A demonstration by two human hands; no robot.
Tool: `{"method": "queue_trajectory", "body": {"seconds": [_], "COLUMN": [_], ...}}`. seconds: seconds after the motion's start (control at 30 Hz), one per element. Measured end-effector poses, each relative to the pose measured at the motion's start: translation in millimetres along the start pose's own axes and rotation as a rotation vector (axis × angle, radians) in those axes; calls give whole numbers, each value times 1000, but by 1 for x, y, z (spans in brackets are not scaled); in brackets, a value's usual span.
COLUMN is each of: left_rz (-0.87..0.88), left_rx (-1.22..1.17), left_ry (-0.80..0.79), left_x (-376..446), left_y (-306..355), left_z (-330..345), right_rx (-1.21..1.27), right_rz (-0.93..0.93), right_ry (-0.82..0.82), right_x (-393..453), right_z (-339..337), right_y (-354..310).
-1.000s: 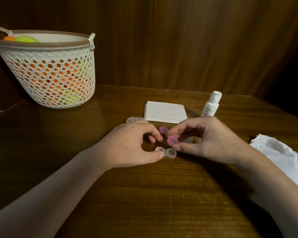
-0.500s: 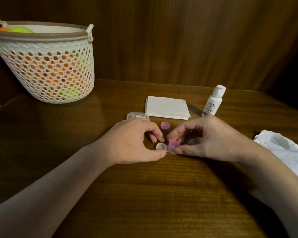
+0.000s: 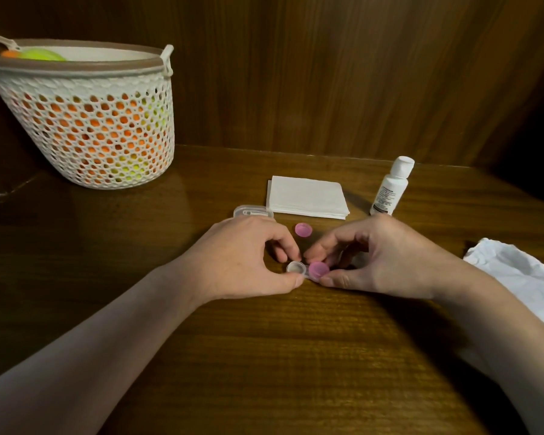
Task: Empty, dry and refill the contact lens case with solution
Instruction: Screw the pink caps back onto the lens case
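Left hand point(image 3: 248, 262) pinches lens case point(image 3: 296, 269) on the table, steadying it; right hand point(image 3: 380, 262) grips pink cap point(image 3: 318, 269) over the right well, apparently screwing; second cap point(image 3: 303, 229) lies just beyond the fingertips.

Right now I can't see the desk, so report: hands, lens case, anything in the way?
Left hand steadies lens case. Right hand holds pink cap on right well. Left well open; spare cap lies loose behind. Nothing blocking.
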State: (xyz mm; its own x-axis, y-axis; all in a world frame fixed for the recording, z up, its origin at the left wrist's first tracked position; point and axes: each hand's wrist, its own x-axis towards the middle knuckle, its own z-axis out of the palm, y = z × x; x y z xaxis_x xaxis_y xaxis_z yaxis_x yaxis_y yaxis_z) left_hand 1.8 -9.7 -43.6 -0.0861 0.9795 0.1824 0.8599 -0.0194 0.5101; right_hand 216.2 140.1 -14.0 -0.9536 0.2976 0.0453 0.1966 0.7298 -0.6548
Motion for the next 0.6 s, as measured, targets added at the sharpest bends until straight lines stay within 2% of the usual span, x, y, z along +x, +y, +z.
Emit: {"method": "queue_trajectory", "body": {"seconds": [0.6], "left_rz": [-13], "left_rx": [-13], "left_ry": [-9], "left_x": [0], "left_y": [3], "left_z": [-1], "right_rx": [-69], "right_rz": [24], "right_ry": [-15], "right_x": [0], "right_z": [-2], "right_y": [0]}}
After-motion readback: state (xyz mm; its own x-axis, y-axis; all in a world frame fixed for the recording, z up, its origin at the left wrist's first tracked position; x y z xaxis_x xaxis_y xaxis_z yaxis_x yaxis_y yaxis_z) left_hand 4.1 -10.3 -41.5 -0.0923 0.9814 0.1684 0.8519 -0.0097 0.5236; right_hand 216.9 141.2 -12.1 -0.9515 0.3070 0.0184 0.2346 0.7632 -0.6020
